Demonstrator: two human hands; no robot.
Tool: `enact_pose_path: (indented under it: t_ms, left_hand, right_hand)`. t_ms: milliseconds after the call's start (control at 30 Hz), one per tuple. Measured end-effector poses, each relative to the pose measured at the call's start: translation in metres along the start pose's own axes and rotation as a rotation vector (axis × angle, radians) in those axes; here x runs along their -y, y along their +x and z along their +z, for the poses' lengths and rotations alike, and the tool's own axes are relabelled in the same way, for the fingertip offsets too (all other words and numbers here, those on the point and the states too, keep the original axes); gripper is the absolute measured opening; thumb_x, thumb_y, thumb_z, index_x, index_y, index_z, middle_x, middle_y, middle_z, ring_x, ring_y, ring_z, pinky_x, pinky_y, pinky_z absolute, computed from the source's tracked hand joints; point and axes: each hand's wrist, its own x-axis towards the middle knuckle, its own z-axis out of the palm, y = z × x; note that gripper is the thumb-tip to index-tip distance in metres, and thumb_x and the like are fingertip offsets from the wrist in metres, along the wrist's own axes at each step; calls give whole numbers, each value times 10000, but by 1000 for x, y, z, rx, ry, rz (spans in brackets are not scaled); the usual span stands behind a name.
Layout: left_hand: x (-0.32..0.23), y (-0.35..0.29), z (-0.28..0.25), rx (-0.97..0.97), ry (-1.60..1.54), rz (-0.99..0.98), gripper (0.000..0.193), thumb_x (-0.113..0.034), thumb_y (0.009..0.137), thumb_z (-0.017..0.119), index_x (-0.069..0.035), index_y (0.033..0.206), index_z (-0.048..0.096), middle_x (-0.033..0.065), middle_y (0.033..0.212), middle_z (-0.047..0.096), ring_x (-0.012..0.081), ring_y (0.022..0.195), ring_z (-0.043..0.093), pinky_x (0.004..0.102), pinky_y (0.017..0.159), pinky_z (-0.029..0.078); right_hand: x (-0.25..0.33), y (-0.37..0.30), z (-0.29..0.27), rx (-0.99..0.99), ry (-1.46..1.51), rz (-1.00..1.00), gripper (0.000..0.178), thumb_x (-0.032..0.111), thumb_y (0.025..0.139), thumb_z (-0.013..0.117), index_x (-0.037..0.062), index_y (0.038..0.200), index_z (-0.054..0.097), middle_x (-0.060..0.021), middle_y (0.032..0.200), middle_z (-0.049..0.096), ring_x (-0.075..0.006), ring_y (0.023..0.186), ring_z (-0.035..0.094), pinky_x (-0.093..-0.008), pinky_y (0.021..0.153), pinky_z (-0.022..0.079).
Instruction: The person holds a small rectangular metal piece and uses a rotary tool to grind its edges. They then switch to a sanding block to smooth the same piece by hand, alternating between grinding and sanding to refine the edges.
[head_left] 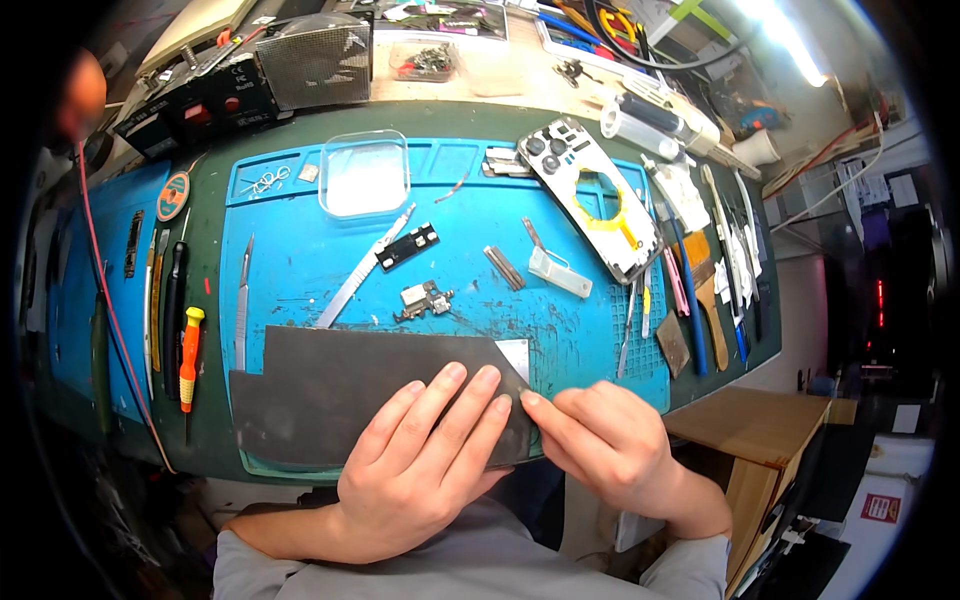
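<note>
A dark grey, flat sheet (320,390) with a cut-off corner lies along the near edge of the blue work mat (460,260). My left hand (415,465) rests flat on its right part, fingers stretched out and holding nothing. At the sheet's right edge my right hand (605,445) is closed, with its index fingertip on the edge and the other fingers curled; the thumb is mostly hidden. A pale, shiny flat piece (515,357) shows beside the sheet's slanted corner. Just beyond the sheet lie metal tweezers (365,270) and a small metal part (424,300).
A phone frame (595,200) lies at the far right of the mat, a clear square dish (364,175) at the far left. An orange-yellow screwdriver (190,360) and a scalpel (243,300) lie left. Brushes (712,310) line the right. A wooden cabinet (750,425) stands lower right.
</note>
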Motion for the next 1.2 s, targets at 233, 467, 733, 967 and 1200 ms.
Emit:
enact_pose_path:
  t_ms: [233,467,733,967,1200]
  left_hand:
    - [0,1,-1,5,-2,5,496,-483,968,741,-98,1278,786,96,1421,740,307,1357,657,448,1135,491]
    - [0,-1,0,2,-4,9,504,-482,956,756,-101,1285,784,91,1423,739,301,1355,658,444,1127,495]
    - [-1,-1,1,1,14,-18,513,-490,957,757,-104,1295,780,93,1429,735,305,1366,653,449,1128,495]
    - [-3,1,0,8,30,-29,536,-496,963,748,-88,1311,771,107,1443,725,317,1374,649,457,1146,488]
    - [0,-1,0,23,12,-7,551,-499,965,741,-82,1324,766,110,1450,720,323,1379,645,460,1146,485]
  right_hand:
    - [1,-2,2,-1,-16,8,494,-5,726,773,-79,1214,753,-70,925,614,-198,691,571,-310,598,484]
    - [-2,2,3,-7,-8,-3,492,7,721,778,-80,1205,755,-69,910,609,-196,692,572,-313,592,482]
    - [-2,5,4,-9,6,-2,493,4,723,778,-70,1210,757,-65,922,612,-194,700,577,-321,607,488]
    - [-3,3,4,-21,16,9,498,-8,730,783,-74,1222,748,-67,913,607,-201,696,579,-321,611,489]
    - [-2,-2,5,-23,26,12,481,-14,739,777,-78,1215,746,-76,923,615,-208,698,585,-329,610,490]
